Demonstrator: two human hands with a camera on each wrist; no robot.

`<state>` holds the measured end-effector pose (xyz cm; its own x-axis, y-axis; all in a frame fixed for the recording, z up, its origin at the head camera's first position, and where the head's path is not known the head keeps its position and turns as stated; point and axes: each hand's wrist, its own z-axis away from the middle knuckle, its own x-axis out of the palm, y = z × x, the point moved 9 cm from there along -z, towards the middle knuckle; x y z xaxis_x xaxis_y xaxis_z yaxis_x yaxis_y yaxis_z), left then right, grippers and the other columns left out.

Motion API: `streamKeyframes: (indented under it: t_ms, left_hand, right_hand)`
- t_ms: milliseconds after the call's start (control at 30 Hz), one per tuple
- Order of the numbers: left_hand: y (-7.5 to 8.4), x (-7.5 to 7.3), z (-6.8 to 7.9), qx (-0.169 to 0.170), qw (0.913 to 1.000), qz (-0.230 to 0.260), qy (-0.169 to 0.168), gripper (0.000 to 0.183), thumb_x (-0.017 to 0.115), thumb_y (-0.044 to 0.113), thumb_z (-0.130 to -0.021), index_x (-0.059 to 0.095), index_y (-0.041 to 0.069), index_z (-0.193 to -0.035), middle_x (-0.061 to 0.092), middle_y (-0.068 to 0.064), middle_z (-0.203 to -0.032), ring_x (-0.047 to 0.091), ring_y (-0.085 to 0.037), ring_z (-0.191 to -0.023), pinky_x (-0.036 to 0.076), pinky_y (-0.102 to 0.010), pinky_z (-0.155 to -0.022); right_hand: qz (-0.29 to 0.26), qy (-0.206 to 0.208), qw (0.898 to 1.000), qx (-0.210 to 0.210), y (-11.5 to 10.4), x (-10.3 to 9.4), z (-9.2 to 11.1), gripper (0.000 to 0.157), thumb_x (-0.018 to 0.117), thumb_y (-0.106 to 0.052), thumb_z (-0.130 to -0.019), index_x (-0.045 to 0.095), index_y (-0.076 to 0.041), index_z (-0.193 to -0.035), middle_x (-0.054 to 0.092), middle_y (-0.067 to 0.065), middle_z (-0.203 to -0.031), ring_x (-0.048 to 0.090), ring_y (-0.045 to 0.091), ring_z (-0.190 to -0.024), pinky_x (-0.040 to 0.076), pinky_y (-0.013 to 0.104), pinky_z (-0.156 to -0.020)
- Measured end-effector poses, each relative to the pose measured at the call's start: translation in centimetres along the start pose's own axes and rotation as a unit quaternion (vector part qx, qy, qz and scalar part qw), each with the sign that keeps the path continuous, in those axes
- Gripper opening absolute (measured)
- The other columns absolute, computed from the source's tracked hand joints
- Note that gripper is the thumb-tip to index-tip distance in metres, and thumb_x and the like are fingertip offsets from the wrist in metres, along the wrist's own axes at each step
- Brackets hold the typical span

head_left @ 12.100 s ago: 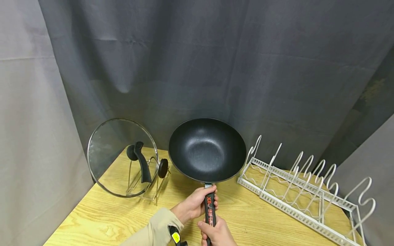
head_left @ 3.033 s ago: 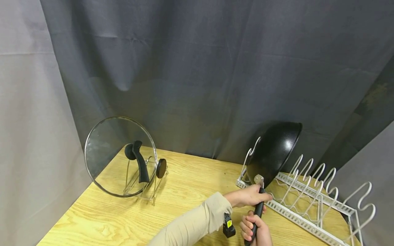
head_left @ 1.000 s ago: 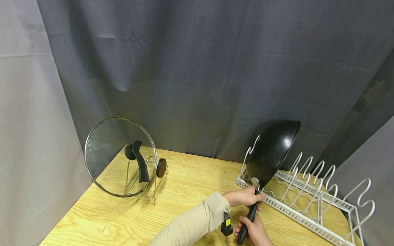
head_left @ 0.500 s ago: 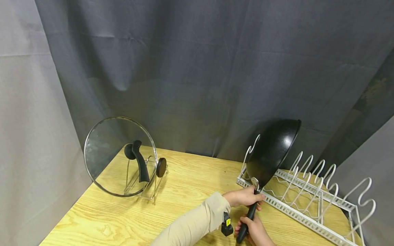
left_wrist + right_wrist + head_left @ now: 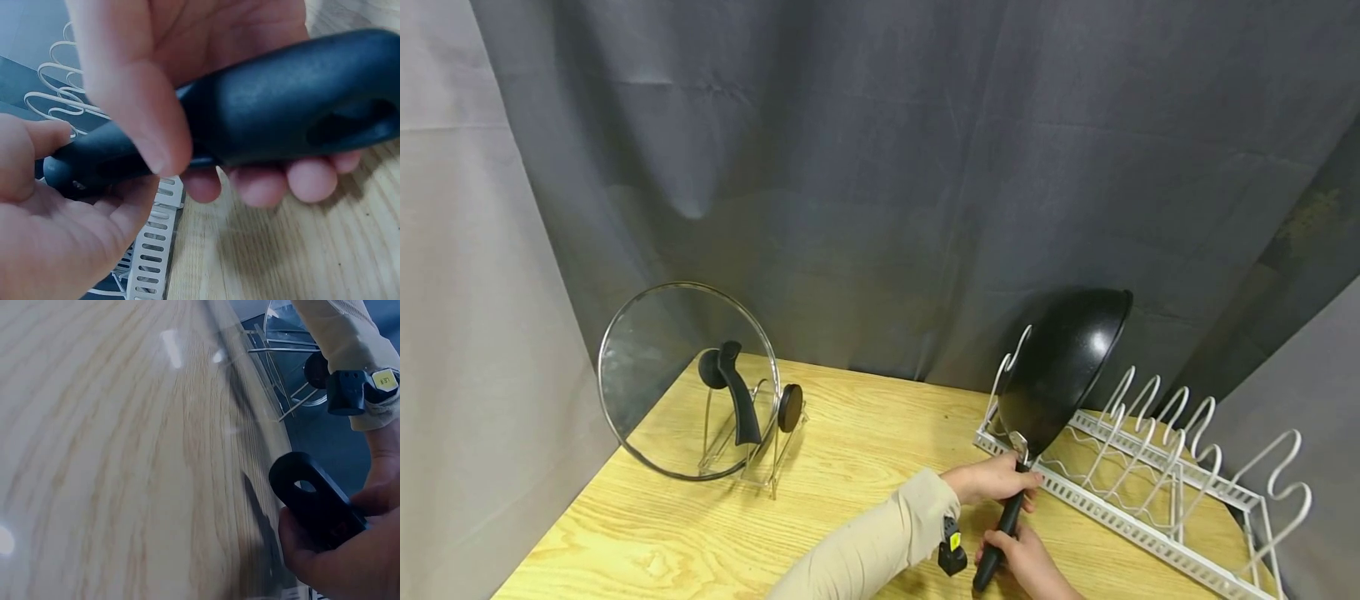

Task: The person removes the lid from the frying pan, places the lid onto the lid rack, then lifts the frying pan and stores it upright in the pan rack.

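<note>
A black wok (image 5: 1063, 362) stands on its side in the left part of the white wire rack (image 5: 1123, 525), its outer surface facing left and up. My left hand (image 5: 992, 480) grips the handle close to the metal bracket. Nearer the end, my right hand (image 5: 1022, 554) holds the black handle (image 5: 991, 562). The left wrist view shows the fingers of the right hand (image 5: 212, 56) around the handle, with the left hand (image 5: 50, 231) gripping further along. In the right wrist view, the handle end (image 5: 300, 464) with its hanging hole sticks out past the right hand (image 5: 350, 562).
A glass lid (image 5: 688, 379) with a black handle leans in a small wire stand (image 5: 778, 467) at the left of the wooden table (image 5: 850, 450). Several white dividers rise to the right of the wok. Grey curtains (image 5: 850, 167) hang behind.
Earlier the wok was held up mid-table with its inside showing; it then went sideways into the rack. Since three seconds ago, its handle has swung slightly left. In the last second, little has moved.
</note>
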<state>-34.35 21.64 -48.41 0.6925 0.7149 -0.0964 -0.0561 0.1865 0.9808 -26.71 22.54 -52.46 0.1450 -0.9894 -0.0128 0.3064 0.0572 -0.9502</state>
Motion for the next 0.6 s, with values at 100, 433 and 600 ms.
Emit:
streamKeyframes:
  t_ms: [100, 433, 600]
  left_hand:
    - [0.0, 0.0, 0.1, -0.004, 1.0000, 0.002, 0.003, 0.017, 0.054, 0.015, -0.096, 0.056, 0.001, -0.087, 0.060, -0.009, -0.071, 0.065, -0.020, -0.066, 0.052, -0.026, -0.057]
    - [-0.3, -0.7, 0.1, 0.005, 0.9998, -0.019, 0.007, 0.014, 0.057, 0.013, -0.094, 0.051, 0.004, -0.085, 0.051, -0.002, -0.073, 0.053, -0.012, -0.062, 0.053, -0.030, -0.060]
    - [-0.5, -1.5, 0.5, -0.007, 0.9992, -0.033, 0.020, 0.012, 0.057, 0.012, -0.094, 0.052, 0.002, -0.091, 0.054, -0.005, -0.078, 0.060, -0.018, -0.069, 0.056, -0.039, -0.070]
  right_hand:
    - [0.031, -0.005, 1.000, -0.002, 0.0, -0.3, 0.1, 0.024, 0.042, -0.005, -0.095, 0.033, 0.015, -0.107, 0.061, 0.008, -0.078, 0.064, 0.020, -0.075, 0.053, 0.038, -0.072]
    - [0.096, 0.092, 0.991, -0.005, -0.2, -2.1, 0.4, 0.026, 0.047, -0.002, -0.093, 0.032, 0.016, -0.105, 0.054, 0.019, -0.086, 0.064, 0.028, -0.076, 0.055, 0.044, -0.069]
    - [0.113, 0.107, 0.988, -0.009, -0.4, -2.6, 0.6, 0.026, 0.049, -0.003, -0.094, 0.035, 0.015, -0.105, 0.055, 0.019, -0.087, 0.064, 0.027, -0.074, 0.056, 0.043, -0.068]
